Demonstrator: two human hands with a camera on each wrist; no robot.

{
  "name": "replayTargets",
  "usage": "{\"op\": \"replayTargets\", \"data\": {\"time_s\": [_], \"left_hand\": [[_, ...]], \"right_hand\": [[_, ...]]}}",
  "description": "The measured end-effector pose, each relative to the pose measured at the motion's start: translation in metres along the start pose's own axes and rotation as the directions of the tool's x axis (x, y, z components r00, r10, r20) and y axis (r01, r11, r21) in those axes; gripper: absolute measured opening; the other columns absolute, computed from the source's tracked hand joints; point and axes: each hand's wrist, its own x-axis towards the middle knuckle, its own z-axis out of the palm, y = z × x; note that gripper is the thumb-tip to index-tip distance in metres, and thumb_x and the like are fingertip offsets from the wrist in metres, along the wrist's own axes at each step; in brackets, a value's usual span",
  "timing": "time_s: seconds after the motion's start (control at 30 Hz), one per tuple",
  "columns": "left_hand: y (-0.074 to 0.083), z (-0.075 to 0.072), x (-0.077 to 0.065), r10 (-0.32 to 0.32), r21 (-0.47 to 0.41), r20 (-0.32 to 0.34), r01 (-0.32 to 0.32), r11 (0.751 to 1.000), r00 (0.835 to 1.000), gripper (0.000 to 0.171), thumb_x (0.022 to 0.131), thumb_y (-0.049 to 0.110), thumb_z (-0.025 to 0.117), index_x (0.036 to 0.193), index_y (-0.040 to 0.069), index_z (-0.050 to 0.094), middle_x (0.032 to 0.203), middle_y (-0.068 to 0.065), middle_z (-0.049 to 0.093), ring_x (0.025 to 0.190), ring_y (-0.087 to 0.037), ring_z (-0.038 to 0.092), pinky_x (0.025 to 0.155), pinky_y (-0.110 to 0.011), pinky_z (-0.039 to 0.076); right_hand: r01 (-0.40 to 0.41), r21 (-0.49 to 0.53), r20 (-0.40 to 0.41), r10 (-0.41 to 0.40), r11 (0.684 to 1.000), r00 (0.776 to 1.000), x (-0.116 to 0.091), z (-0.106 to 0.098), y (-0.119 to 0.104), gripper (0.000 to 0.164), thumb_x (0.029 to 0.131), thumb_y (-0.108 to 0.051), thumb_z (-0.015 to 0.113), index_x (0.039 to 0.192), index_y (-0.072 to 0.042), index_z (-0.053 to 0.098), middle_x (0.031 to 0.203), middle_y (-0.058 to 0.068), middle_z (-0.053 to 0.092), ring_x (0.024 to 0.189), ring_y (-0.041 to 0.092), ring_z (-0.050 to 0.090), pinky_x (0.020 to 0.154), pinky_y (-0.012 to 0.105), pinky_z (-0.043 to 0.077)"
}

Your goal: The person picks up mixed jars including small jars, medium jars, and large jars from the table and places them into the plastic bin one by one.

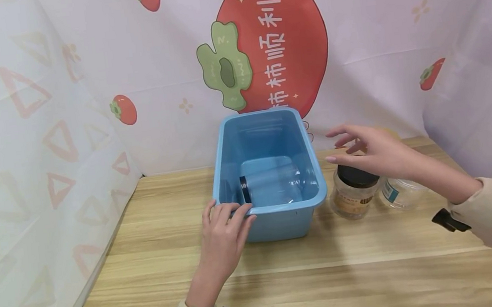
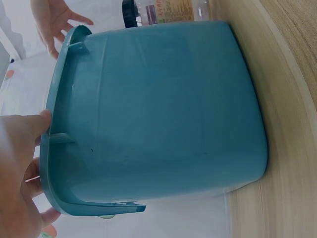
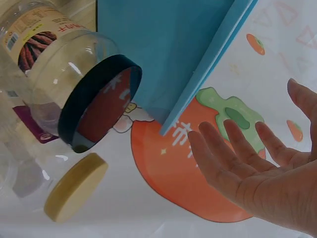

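Observation:
A blue plastic bin (image 1: 277, 223) stands on the wooden table with a clear jar with a black lid (image 1: 272, 186) lying on its side inside. My left hand (image 1: 223, 232) grips the front left corner of the rim; in the left wrist view its thumb (image 2: 43, 121) lies on the outer side and the fingers reach behind the rim. My right hand (image 1: 378, 153), fingers spread and empty, hovers right of the bin, overlapping an upright labelled jar with a black lid (image 1: 354, 194) in the head view. The right wrist view shows the palm apart from that jar's lid (image 3: 101, 104).
Right of the labelled jar stands another clear jar (image 1: 401, 194) with a teal label, partly behind my right forearm. A yellow lid (image 3: 76, 187) shows beside the black one in the right wrist view. A patterned cloth (image 1: 170, 131) hangs behind the table (image 1: 167, 263).

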Motion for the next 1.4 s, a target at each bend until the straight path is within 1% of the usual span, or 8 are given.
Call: {"op": "replayTargets", "data": {"time_s": [0.23, 0.5, 0.87, 0.97, 1.07, 1.2, 1.3, 1.4], "left_hand": [[0.001, 0.000, 0.000, -0.005, 0.002, 0.002, 0.005, 1.000, 1.000, 0.025, 0.091, 0.020, 0.081, 0.112, 0.006, 0.078, 0.099, -0.010, 0.071, 0.098, -0.032, 0.066, 0.103, -0.068, 0.047], [0.000, 0.001, 0.000, -0.004, -0.004, -0.002, 0.004, 1.000, 1.000, 0.023, 0.100, 0.025, 0.072, 0.112, 0.006, 0.078, 0.099, -0.010, 0.071, 0.098, -0.031, 0.066, 0.104, -0.067, 0.047], [0.001, -0.001, 0.000, -0.010, -0.009, 0.008, 0.010, 1.000, 1.000, 0.024, 0.094, 0.021, 0.079, 0.113, 0.006, 0.078, 0.099, -0.009, 0.070, 0.099, -0.032, 0.066, 0.104, -0.068, 0.046], [0.001, -0.001, 0.001, -0.007, -0.006, 0.006, 0.007, 1.000, 1.000, 0.024, 0.095, 0.022, 0.078, 0.113, 0.006, 0.078, 0.099, -0.009, 0.071, 0.098, -0.032, 0.066, 0.104, -0.068, 0.046], [0.001, -0.001, 0.001, -0.003, -0.004, 0.003, 0.003, 1.000, 1.000, 0.023, 0.097, 0.023, 0.076, 0.113, 0.007, 0.078, 0.099, -0.010, 0.071, 0.098, -0.032, 0.066, 0.104, -0.067, 0.047], [0.001, -0.002, 0.001, -0.002, -0.004, 0.003, 0.002, 1.000, 1.000, 0.023, 0.098, 0.024, 0.075, 0.112, 0.007, 0.078, 0.099, -0.009, 0.071, 0.098, -0.032, 0.066, 0.104, -0.067, 0.046], [0.001, -0.002, 0.001, -0.004, -0.004, 0.004, 0.004, 1.000, 1.000, 0.022, 0.097, 0.024, 0.076, 0.112, 0.007, 0.078, 0.099, -0.010, 0.071, 0.098, -0.032, 0.066, 0.104, -0.067, 0.046], [0.001, -0.002, 0.001, -0.006, -0.005, 0.006, 0.006, 1.000, 1.000, 0.022, 0.097, 0.023, 0.076, 0.112, 0.007, 0.078, 0.099, -0.010, 0.071, 0.098, -0.032, 0.066, 0.104, -0.067, 0.046]], "right_hand": [[0.002, 0.020, -0.020, -0.001, 1.000, 1.000, -0.010, 0.000, 0.010, 0.052, 0.097, -0.023, 0.078, 0.144, -0.009, 0.059, 0.131, 0.023, 0.070, 0.110, 0.047, 0.073, 0.093, 0.063, 0.058], [-0.023, 0.032, -0.043, 0.025, 0.999, 0.999, -0.021, 0.000, 0.023, 0.053, 0.098, -0.022, 0.077, 0.145, -0.007, 0.058, 0.136, 0.022, 0.065, 0.116, 0.048, 0.069, 0.092, 0.058, 0.059], [-0.076, 0.013, -0.077, 0.077, 0.997, 0.994, -0.037, -0.001, 0.043, 0.054, 0.100, -0.024, 0.075, 0.146, -0.006, 0.056, 0.137, 0.030, 0.064, 0.117, 0.056, 0.066, 0.090, 0.060, 0.060], [-0.099, 0.002, -0.084, 0.099, 0.995, 0.992, -0.041, -0.003, 0.047, 0.055, 0.100, -0.026, 0.075, 0.147, -0.005, 0.056, 0.135, 0.031, 0.065, 0.117, 0.055, 0.067, 0.087, 0.053, 0.062], [-0.117, -0.014, -0.094, 0.115, 0.993, 0.989, -0.045, -0.005, 0.051, 0.056, 0.100, -0.029, 0.075, 0.147, -0.006, 0.056, 0.133, 0.029, 0.067, 0.116, 0.052, 0.068, 0.082, 0.039, 0.063], [-0.117, -0.026, -0.111, 0.113, 0.993, 0.987, -0.048, -0.006, 0.056, 0.056, 0.100, -0.029, 0.075, 0.148, -0.007, 0.056, 0.129, 0.029, 0.069, 0.114, 0.051, 0.069, 0.074, 0.024, 0.056], [-0.120, -0.022, -0.122, 0.117, 0.992, 0.986, -0.051, -0.006, 0.061, 0.056, 0.100, -0.027, 0.075, 0.148, -0.008, 0.056, 0.128, 0.029, 0.070, 0.114, 0.051, 0.069, 0.070, 0.021, 0.053], [-0.132, -0.015, -0.121, 0.130, 0.991, 0.984, -0.054, -0.005, 0.067, 0.057, 0.100, -0.026, 0.075, 0.150, -0.007, 0.054, 0.129, 0.029, 0.069, 0.115, 0.053, 0.068, 0.069, 0.023, 0.053]]}}
